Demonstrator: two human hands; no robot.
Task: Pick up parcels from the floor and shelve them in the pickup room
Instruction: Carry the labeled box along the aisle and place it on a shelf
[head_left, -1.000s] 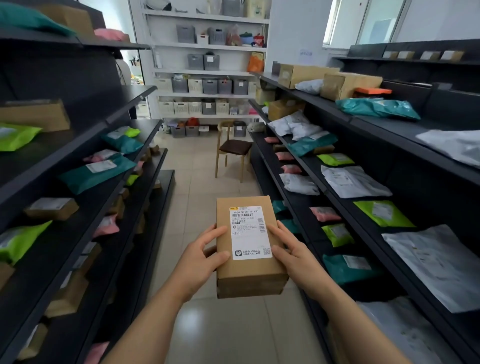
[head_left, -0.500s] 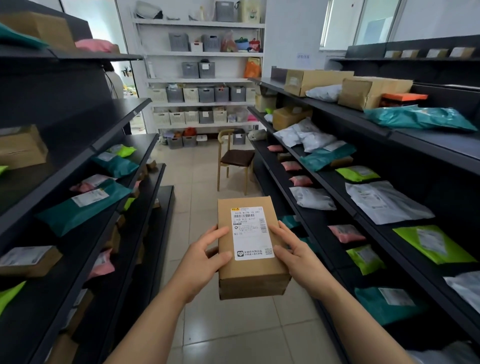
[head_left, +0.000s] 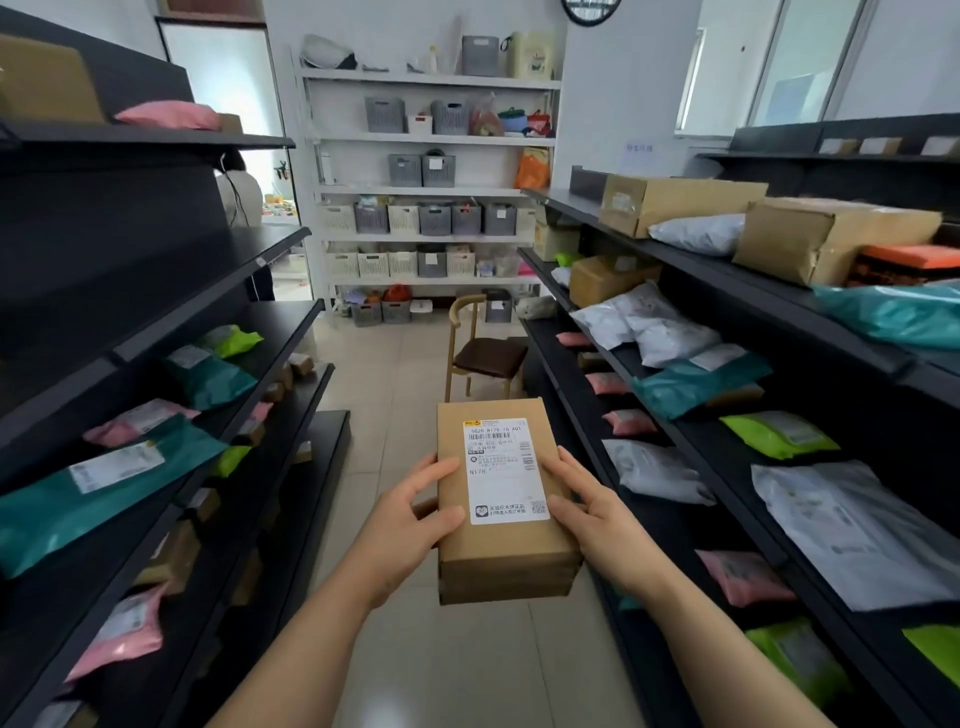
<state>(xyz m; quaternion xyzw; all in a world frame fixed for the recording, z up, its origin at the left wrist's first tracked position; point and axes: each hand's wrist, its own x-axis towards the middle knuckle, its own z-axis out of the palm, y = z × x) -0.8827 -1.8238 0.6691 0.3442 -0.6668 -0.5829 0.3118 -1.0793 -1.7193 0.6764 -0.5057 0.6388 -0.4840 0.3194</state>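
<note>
Brown cardboard box (head_left: 498, 525), long rectangular, plain kraft surface, matte, crisp edges, seam line along the near end face. White shipping label (head_left: 505, 470) stuck on top face, portrait, with barcode, small print, "N178" text, QR code at lower right corner. Box is held in mid-air over the tiled floor (head_left: 395, 374), centre of the aisle, long axis pointing away from the person, top face tilted toward the camera.

Left hand (head_left: 402, 535) clamped on the box's left long side, thumb lying on the top face near the label edge, fingers wrapped under. Right hand (head_left: 597, 519) clamped on the right long side, thumb touching the label's right edge, fingers spread along the side. Box sits between both palms, near end sticking out past the wrists toward the person.

Black metal shelves on both sides: left shelves (head_left: 171, 431) carry teal, pink and green glossy poly mailers, soft and crumpled, plus small cardboard boxes. Right shelves (head_left: 691, 431) carry white, teal, green, pink poly bags and larger taped cardboard cartons on top tier. Wooden chair (head_left: 485, 353) with dark seat ahead in the aisle, beyond the box.
</note>
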